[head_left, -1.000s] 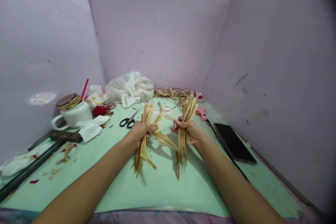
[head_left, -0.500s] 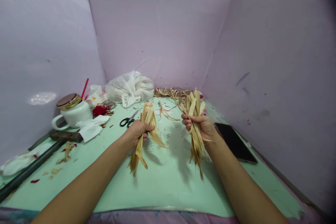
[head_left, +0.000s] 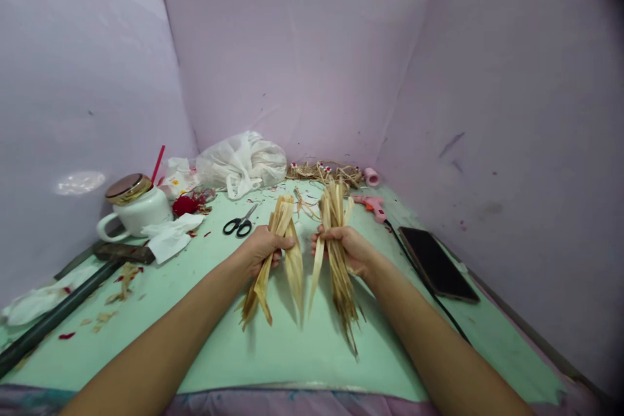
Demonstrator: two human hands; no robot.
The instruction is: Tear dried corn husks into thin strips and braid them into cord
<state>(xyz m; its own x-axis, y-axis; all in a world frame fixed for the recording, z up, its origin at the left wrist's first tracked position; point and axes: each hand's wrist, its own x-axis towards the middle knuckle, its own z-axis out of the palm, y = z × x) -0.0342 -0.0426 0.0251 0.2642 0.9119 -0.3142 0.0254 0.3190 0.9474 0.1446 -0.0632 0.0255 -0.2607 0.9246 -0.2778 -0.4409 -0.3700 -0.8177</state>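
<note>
My left hand (head_left: 260, 249) is closed round a bundle of dried tan husk strips (head_left: 280, 224), which stick up above the fist and hang below it. Just to its right, my right hand (head_left: 351, 249) grips a second husk bundle (head_left: 341, 279) the same way. Both bundles are held upright above the green table (head_left: 302, 351), close together at its middle, a small gap between them.
Black scissors (head_left: 238, 225) lie behind my left hand. At left are a white lidded mug (head_left: 134, 208), crumpled tissue (head_left: 168, 236) and a dark bar (head_left: 53, 315). A plastic bag (head_left: 241, 164), twine pile (head_left: 324, 173), pink glue gun (head_left: 371, 205) and phone (head_left: 436, 263) sit behind and right.
My right hand has swung back left with its bundle, from over the phone side to close beside the left bundle. The left hand has barely moved.
</note>
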